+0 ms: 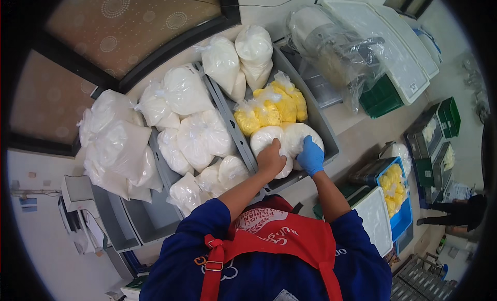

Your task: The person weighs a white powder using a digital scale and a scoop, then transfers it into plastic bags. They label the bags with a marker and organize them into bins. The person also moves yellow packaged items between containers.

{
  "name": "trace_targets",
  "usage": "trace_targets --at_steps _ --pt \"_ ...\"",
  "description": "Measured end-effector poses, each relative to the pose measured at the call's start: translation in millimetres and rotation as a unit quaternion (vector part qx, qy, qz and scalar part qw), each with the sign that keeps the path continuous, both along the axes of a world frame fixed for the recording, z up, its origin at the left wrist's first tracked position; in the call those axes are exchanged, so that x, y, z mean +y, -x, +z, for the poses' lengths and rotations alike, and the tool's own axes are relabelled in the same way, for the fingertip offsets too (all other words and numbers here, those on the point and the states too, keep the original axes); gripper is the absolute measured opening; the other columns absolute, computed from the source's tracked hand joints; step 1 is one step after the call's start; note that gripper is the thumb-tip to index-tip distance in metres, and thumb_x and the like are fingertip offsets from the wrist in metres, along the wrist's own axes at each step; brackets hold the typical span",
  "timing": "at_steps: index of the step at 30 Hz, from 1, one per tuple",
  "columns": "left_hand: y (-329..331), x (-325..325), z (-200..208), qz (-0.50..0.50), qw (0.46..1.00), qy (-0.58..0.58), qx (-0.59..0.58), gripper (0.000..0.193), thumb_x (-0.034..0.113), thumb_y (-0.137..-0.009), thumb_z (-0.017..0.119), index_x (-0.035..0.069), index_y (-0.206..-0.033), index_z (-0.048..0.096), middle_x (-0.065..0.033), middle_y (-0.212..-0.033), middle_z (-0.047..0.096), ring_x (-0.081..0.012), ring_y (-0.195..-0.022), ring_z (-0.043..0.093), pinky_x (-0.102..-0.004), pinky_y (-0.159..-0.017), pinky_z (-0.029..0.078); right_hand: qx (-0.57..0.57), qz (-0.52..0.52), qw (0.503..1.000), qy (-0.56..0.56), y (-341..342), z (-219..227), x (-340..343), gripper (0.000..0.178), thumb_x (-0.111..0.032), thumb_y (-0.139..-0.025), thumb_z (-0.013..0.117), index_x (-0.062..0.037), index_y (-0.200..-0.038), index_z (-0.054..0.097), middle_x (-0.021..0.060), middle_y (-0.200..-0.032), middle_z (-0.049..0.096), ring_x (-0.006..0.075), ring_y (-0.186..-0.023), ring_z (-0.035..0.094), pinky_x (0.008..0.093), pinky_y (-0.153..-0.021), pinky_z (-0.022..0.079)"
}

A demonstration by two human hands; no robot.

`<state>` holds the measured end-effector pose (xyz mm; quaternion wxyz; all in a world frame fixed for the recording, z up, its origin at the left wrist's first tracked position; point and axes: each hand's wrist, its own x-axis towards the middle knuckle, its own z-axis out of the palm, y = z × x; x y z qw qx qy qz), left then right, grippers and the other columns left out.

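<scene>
Two plump clear bags of white powder lie side by side at the near end of a grey crate (pixel 331 138). My bare left hand (pixel 271 158) is closed on the left bag of white powder (pixel 264 137), its fingers curled into the plastic. In a blue glove, my right hand (pixel 311 155) grips the right bag of white powder (pixel 300 132); the fingertips are partly hidden. Just beyond them in this crate sit bags of yellow contents (pixel 282 104). Farther back stand more tall white bags (pixel 254 49).
To the left, another grey crate holds several white bags (pixel 196 140), beside a large pile of white bags (pixel 116 140). Plastic sheeting covers equipment (pixel 331 42) at the back, near a green crate (pixel 382 101). A blue crate (pixel 401 220) with yellow contents stands right.
</scene>
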<state>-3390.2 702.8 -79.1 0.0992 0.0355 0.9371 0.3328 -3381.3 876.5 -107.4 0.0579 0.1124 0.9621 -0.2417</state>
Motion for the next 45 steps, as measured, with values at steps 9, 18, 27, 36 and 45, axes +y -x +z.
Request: trace_targets --at_steps 9,18,27,36,45 --pt "28 -47 55 0.154 0.84 -0.514 -0.088 0.02 -0.002 -0.071 0.067 0.01 -0.075 0.052 0.0058 -0.068 0.048 -0.0051 -0.061 0.045 -0.0255 -0.05 0.033 0.055 0.016 0.946 0.319 62 77 44 0.049 -0.008 -0.063 0.078 0.0036 -0.109 0.065 0.0164 -0.094 0.069 0.0255 -0.085 0.068 0.0355 -0.079 0.054" --pt "-97 -232 195 0.132 0.735 -0.662 0.066 0.028 -0.003 -0.065 0.065 0.012 -0.078 0.046 0.0022 -0.074 0.043 -0.0066 -0.059 0.04 -0.024 -0.052 0.032 -0.035 0.084 0.818 0.568 33 273 -54 0.046 -0.002 -0.068 0.072 0.0012 -0.113 0.064 0.0086 -0.102 0.068 0.0185 -0.091 0.066 0.0308 -0.083 0.053" --pt "-319 -402 279 0.328 0.858 -0.263 0.294 0.032 0.006 -0.052 0.068 0.012 -0.056 0.037 0.003 -0.055 0.04 -0.011 -0.05 0.037 -0.029 -0.05 0.023 -0.28 0.245 0.721 0.585 -23 243 -318 0.05 -0.002 -0.075 0.072 -0.0022 -0.124 0.06 0.0075 -0.101 0.067 0.0159 -0.084 0.065 0.0283 -0.073 0.053" --pt "-554 -460 260 0.644 0.694 -0.138 0.292 0.034 0.011 -0.049 0.067 0.014 -0.059 0.034 0.0048 -0.061 0.039 -0.0088 -0.057 0.035 -0.0252 -0.054 0.025 -0.491 0.189 0.536 0.66 -137 172 -689 0.013 -0.003 -0.08 0.072 -0.009 -0.087 0.062 -0.0033 -0.066 0.051 0.0072 -0.049 0.047 0.0222 -0.044 0.036" --pt "-620 -497 234 0.696 0.598 -0.251 0.307 0.033 -0.001 -0.054 0.066 0.014 -0.059 0.037 0.0045 -0.06 0.045 -0.007 -0.054 0.039 -0.023 -0.051 0.029 -0.222 0.08 0.574 0.784 -63 135 -991 0.015 -0.004 -0.08 0.071 -0.0097 -0.079 0.057 -0.0003 -0.063 0.048 0.0139 -0.049 0.047 0.0286 -0.043 0.038"
